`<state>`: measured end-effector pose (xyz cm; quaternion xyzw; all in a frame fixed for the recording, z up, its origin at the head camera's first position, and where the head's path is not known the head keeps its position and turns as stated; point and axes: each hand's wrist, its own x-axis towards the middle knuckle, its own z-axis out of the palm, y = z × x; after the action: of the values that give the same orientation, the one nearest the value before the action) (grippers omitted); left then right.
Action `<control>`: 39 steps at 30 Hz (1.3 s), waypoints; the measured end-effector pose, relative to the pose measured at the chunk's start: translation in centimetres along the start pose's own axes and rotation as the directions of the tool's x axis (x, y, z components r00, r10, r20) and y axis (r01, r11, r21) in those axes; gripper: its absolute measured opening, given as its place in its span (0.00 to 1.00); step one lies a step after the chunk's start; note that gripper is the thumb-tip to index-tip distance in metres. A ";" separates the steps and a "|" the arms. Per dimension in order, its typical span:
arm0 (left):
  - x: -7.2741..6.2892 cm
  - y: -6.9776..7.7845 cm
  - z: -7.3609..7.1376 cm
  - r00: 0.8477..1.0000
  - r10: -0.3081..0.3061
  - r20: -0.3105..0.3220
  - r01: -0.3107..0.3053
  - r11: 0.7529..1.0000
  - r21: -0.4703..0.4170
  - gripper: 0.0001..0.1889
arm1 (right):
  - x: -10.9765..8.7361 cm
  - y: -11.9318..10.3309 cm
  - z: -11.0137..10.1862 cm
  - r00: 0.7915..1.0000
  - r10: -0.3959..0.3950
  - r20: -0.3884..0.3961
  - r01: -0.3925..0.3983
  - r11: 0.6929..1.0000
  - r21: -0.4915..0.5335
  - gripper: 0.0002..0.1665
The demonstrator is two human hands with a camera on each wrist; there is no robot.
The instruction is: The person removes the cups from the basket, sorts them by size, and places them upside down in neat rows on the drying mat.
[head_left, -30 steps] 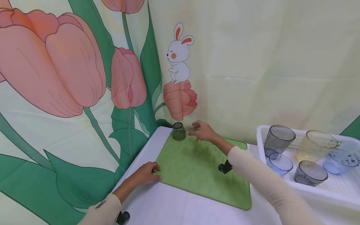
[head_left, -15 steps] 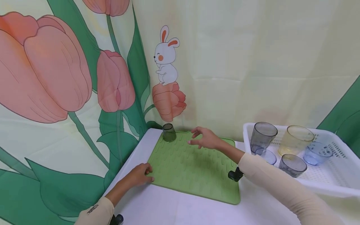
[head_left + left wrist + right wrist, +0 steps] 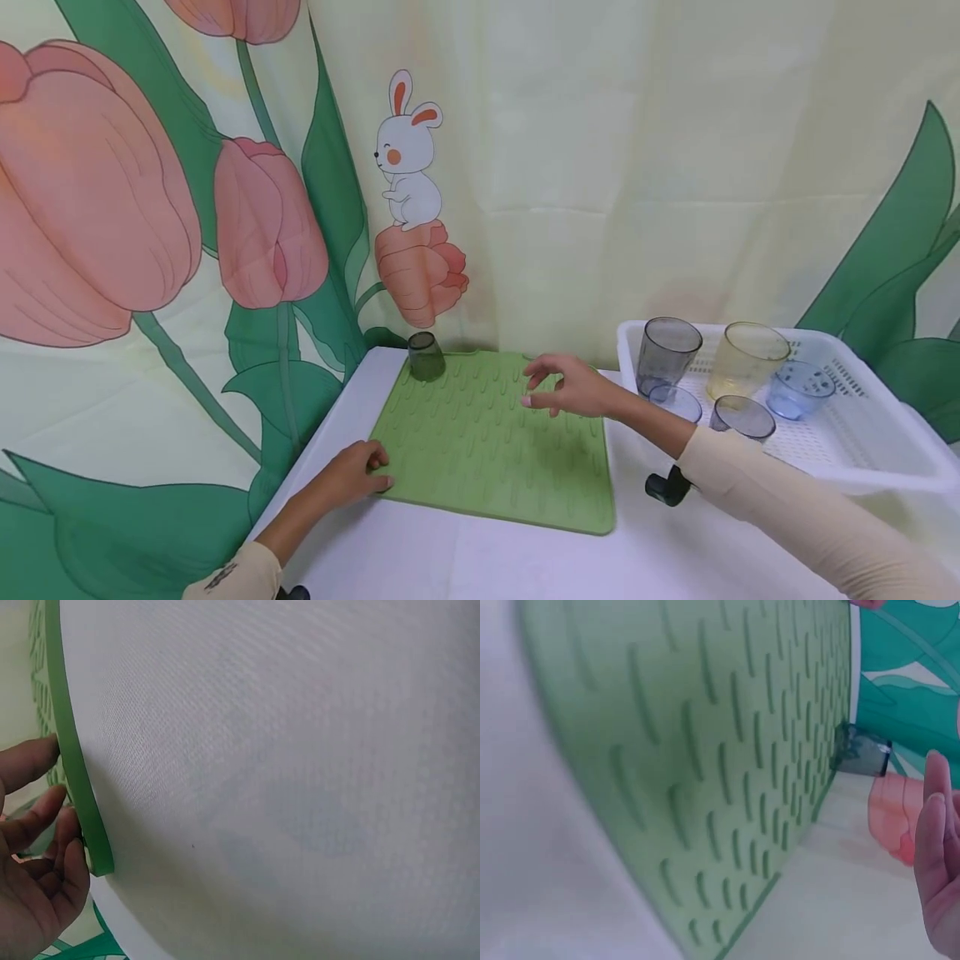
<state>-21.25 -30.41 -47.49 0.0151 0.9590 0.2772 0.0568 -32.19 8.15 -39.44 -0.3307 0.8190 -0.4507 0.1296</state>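
A green ribbed mat (image 3: 487,450) lies flat on the white table. At its far left corner a small dark grey glass (image 3: 427,358) stands upside down, narrow end up; the right wrist view shows this grey glass (image 3: 862,750) too. My left hand (image 3: 347,477) rests at the mat's near left corner. In the left wrist view, the left hand (image 3: 41,847) has thumb and loosely bent fingertips touching the green rim (image 3: 75,765). Over the mat's right half hovers my right hand (image 3: 573,387), fingers loosely bent with nothing between them, apart from the glass.
Right of the mat stands a white perforated basket (image 3: 885,479). In it are a tall grey glass (image 3: 667,354), a yellow glass (image 3: 744,362), a blue glass (image 3: 798,392), a low grey glass (image 3: 742,417) and another blue glass (image 3: 675,404). A printed curtain (image 3: 555,167) hangs behind the table.
The right hand has drawn away from the grey glass, rightward across the mat. The head view has turned to the right. The left hand stays at the mat's corner; the glass has not moved.
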 end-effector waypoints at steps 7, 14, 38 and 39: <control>0.1 -0.4 -0.2 1.000 0.004 -0.010 -0.004 1.000 0.000 0.13 | -3.3 0.9 -1.2 0.999 -0.042 -0.005 0.042 0.999 0.012 0.25; 0.2 -0.4 0.1 1.000 -0.009 -0.021 0.009 1.000 -0.016 0.12 | -6.4 2.1 -2.9 0.998 -0.065 -0.005 0.065 0.998 0.013 0.21; 1.3 3.9 2.2 0.971 0.237 -0.026 -0.239 0.965 -0.112 0.12 | -14.3 5.5 -7.3 0.984 -0.016 -0.176 0.011 1.000 -0.029 0.16; 1.4 4.3 2.4 0.968 0.250 -0.026 -0.251 0.960 -0.123 0.12 | -14.6 5.6 -7.4 0.983 -0.015 -0.185 0.009 0.999 -0.034 0.16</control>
<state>-22.34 -25.46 -47.34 0.1312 0.9303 0.3420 0.0173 -27.45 24.71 -41.12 -0.2945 0.8327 -0.4669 0.0446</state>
